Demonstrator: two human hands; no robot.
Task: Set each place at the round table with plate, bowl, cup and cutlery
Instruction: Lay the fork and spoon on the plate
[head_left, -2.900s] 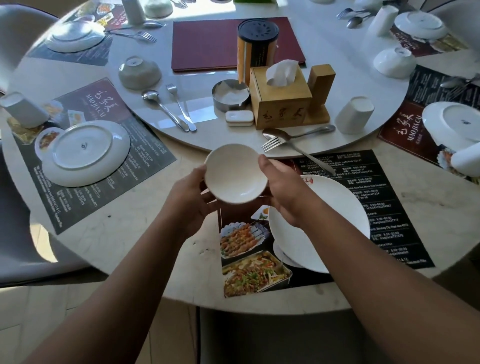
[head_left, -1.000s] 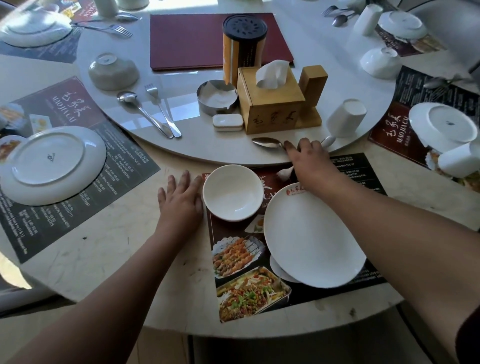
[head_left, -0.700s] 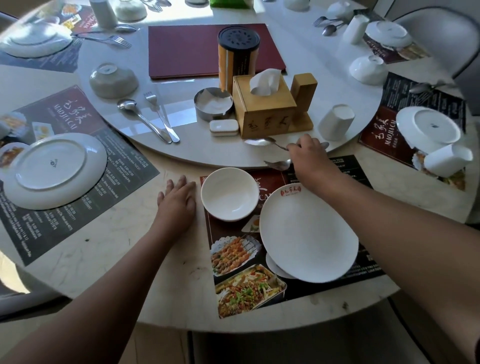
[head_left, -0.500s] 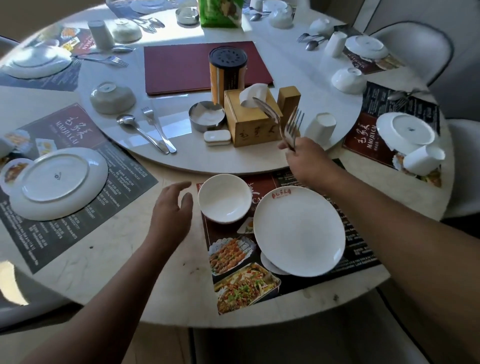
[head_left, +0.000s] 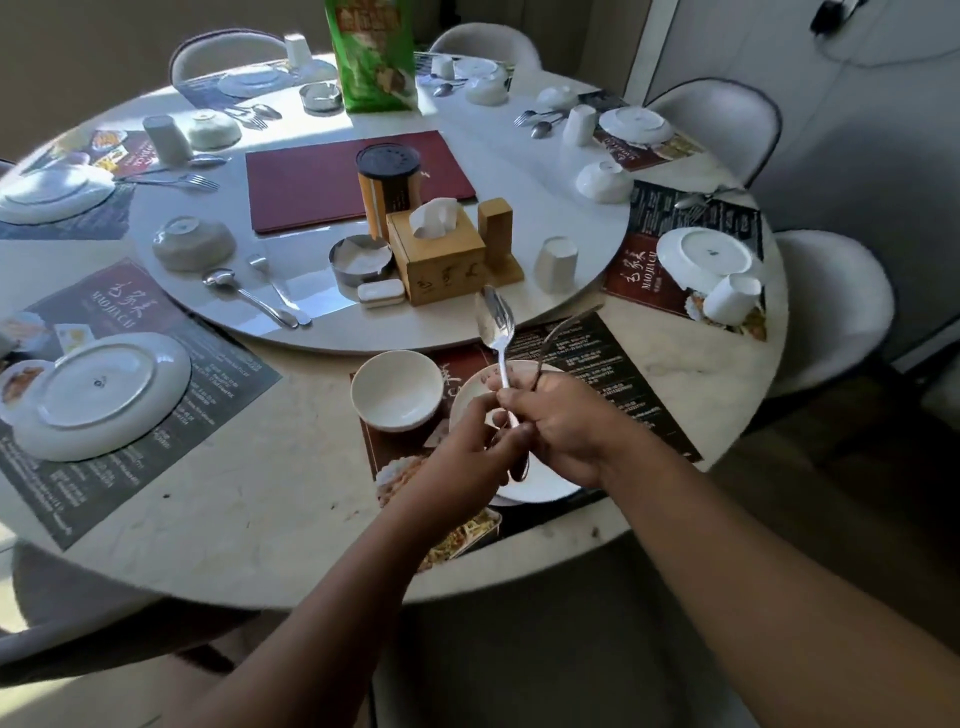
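Note:
My right hand (head_left: 563, 426) grips a spoon (head_left: 495, 325) and a fork (head_left: 563, 327) by their handles, heads pointing up and away, above the white plate (head_left: 540, 486) on the near placemat (head_left: 613, 374). My left hand (head_left: 470, 452) meets it from the left and pinches the spoon's handle low down. An upright white bowl (head_left: 397, 389) sits on the placemat just left of the plate. An upside-down white cup (head_left: 556, 263) stands on the turntable (head_left: 441, 332) beyond the placemat.
The turntable holds a wooden tissue box (head_left: 439, 260), a dark-lidded canister (head_left: 388, 182), a red menu (head_left: 332, 179) and a steel dish (head_left: 361, 260). Other places have upturned plates (head_left: 104, 395), bowls (head_left: 193, 243) and cups. White chairs (head_left: 831, 306) ring the table.
My right hand lifted the spoon and fork off the turntable's edge and drew them back over the plate. My left hand left the table and came up to the spoon's handle.

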